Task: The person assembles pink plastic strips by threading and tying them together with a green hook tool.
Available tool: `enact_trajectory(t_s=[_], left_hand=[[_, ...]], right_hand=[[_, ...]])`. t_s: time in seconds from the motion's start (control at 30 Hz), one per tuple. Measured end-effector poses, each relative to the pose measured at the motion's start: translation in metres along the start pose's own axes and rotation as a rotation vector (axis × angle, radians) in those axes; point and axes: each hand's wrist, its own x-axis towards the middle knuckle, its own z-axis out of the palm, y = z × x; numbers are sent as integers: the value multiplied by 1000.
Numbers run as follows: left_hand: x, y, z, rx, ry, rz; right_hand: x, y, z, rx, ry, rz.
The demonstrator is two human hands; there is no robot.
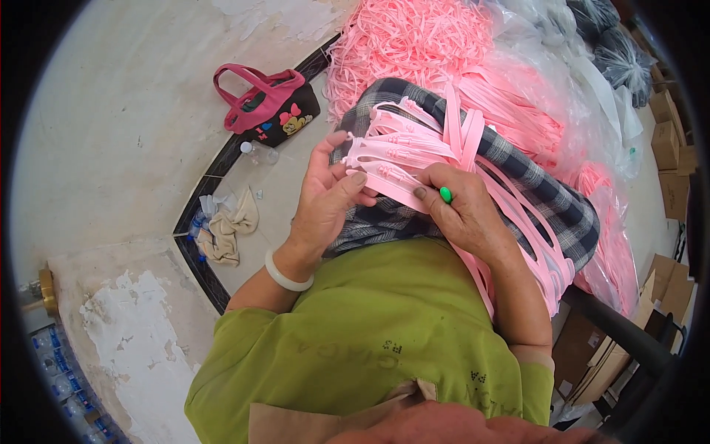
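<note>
Pinched in left hand (325,194) and right hand (467,209): 1 flat pink strap (394,191). Also gripped, right: 1 rounded green piece (446,194).

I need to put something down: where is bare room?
Pale floor tile shows bare between the clear plastic bottle, crumpled beige cloth and left hand; more lies between the clear plastic bags and brown cardboard boxes. The dark plaid fabric is crowded with flat pink strips.
</note>
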Motion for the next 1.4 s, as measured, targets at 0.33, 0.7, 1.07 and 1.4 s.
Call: enact_trajectory(t_s=[0.33, 0.7, 1.07, 1.4], left_hand=[[-4, -7, 11, -91, -29, -37], [-2, -1, 27, 299, -153, 15], [-8, 16, 5, -239, -504, 45], [-6, 31, -46, 7, -391, -273]], right_hand=[[-2, 1, 3, 23, -45, -10], [1, -8, 11, 318, 119, 75], [9, 24, -39, 228, 604, 109], [9, 14, -37, 449, 417, 91]])
